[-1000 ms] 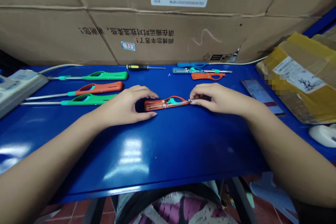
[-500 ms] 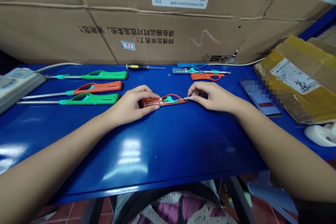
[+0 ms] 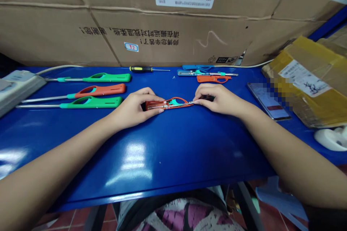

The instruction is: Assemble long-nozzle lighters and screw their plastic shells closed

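An opened orange gas lighter (image 3: 173, 104) lies on the blue table, its clear fuel tank, teal trigger and thin wires exposed. My left hand (image 3: 130, 110) is closed around the tank end, thumb on the near side and fingers on the far side. At the opposite end, my right hand (image 3: 219, 98) pinches a thin metal piece (image 3: 192, 102) where it meets the orange shell. The fingers hide most of that piece. Beyond my right hand lie an orange shell half (image 3: 211, 79) and an opened blue lighter (image 3: 187, 73) with its inner parts showing.
Green lighters (image 3: 105, 77) and an orange-handled lighter (image 3: 108, 89) lie at left beside a power strip (image 3: 21, 86). A screwdriver (image 3: 141, 69) rests near the cardboard box (image 3: 67, 36) at the back. To the right are a phone (image 3: 267, 101) and a taped parcel (image 3: 306, 79).
My right fingers have shifted slightly with the metal piece, which now sits lower and closer in line with the orange shell. My left hand keeps its hold.
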Motion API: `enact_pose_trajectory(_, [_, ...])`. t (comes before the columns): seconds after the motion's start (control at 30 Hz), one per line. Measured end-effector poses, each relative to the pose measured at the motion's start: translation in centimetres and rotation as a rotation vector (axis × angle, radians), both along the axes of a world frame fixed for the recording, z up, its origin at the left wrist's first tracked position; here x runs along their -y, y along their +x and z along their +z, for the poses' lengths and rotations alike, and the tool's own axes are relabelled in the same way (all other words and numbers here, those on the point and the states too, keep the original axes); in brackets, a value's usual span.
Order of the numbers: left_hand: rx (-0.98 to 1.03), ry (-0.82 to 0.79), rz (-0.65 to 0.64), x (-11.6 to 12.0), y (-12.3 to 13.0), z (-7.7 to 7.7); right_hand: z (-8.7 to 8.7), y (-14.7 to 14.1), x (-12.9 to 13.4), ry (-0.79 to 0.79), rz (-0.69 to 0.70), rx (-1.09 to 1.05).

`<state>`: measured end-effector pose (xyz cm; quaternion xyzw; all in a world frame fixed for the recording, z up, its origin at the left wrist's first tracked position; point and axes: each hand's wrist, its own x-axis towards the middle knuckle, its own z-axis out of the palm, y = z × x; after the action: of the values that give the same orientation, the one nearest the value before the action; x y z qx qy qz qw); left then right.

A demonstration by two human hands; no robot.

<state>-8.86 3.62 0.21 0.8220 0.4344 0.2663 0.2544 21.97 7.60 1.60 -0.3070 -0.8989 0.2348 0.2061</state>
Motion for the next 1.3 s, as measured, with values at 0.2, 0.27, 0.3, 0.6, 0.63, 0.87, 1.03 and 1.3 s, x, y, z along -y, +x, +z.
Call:
enact_pose_trajectory(0.2, [0.007, 0.0, 0.005, 0.0, 0.0, -0.2, -0.1, -0.2, 0.1, -0.012, -0.009, -0.012])
enact_pose_trajectory(0.27, [0.006, 0.004, 0.004, 0.0, 0.0, -0.2, 0.0, -0.3, 0.2, -0.015, -0.018, -0.002])
enact_pose_trajectory(0.3, [0.004, 0.005, 0.005, 0.0, 0.0, -0.2, 0.0, -0.3, 0.2, -0.015, -0.026, 0.009])
enact_pose_trajectory(0.6, [0.008, -0.008, 0.004, 0.0, 0.1, -0.2, 0.0, -0.5, 0.5, -0.045, -0.155, 0.052])
enact_pose_trajectory(0.63, [0.007, -0.007, 0.003, 0.0, 0.1, -0.2, 0.0, -0.5, 0.5, -0.046, -0.158, 0.055])
enact_pose_trajectory(0.87, [-0.007, 0.009, 0.011, 0.3, 0.3, -0.3, 0.0, 0.0, 0.1, 0.037, -0.072, 0.09])
enact_pose_trajectory(1.03, [-0.048, 0.04, 0.035, 0.5, 0.5, -0.3, 0.0, 0.0, -0.1, 0.042, -0.06, 0.085])
enact_pose_trajectory(1.3, [-0.113, 0.174, 0.022, 1.2, 0.9, 0.0, 0.8, -0.1, 0.5, 0.123, -0.088, 0.097])
